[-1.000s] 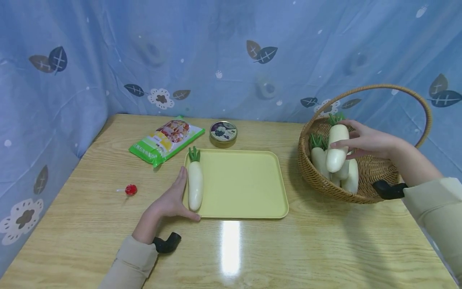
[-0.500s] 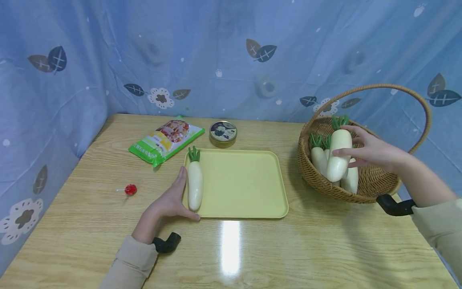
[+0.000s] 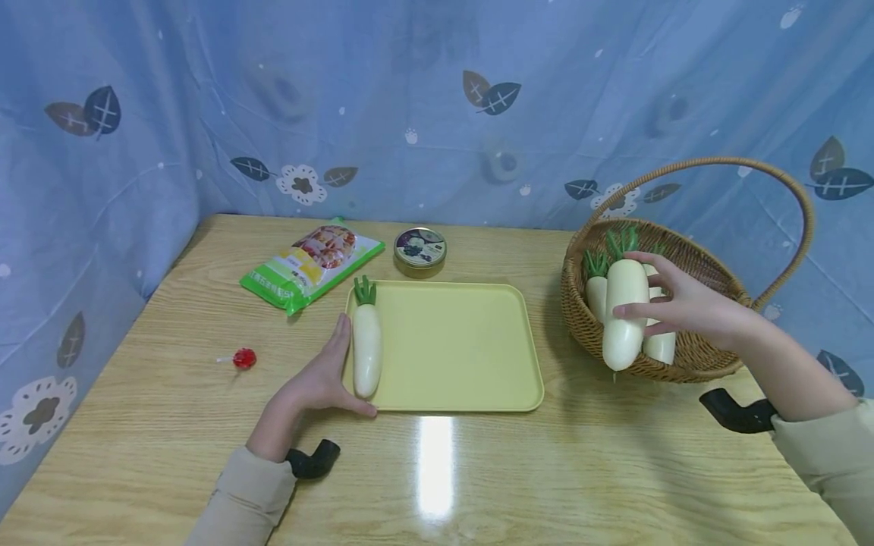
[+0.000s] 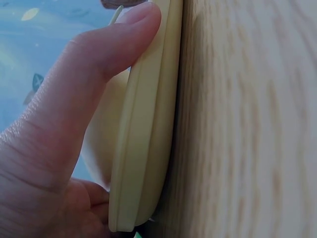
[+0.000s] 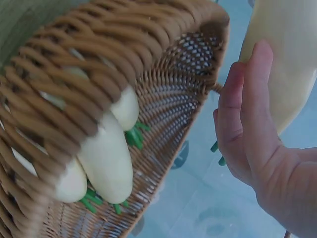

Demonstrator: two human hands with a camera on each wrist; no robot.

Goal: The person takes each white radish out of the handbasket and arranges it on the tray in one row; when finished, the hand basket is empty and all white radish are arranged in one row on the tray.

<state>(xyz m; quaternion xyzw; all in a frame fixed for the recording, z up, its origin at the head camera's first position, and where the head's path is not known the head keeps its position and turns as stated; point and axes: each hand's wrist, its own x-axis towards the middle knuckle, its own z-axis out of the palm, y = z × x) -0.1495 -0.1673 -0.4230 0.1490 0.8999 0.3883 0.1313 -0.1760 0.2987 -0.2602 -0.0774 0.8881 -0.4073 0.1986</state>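
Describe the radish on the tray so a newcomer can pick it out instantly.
On the wooden table, find the yellow tray. Along its left edge, next to the person's left hand, lies one white radish, green tops toward the blue curtain. It alone lies on the tray; the other radishes are in the wicker basket or held by the right hand.

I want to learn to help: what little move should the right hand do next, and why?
Probably move the held radish left, towards the tray. The right hand grips it, and it looks clear of the basket. The left hand rests at the tray's corner, and there's bare space beside the radish lying there.
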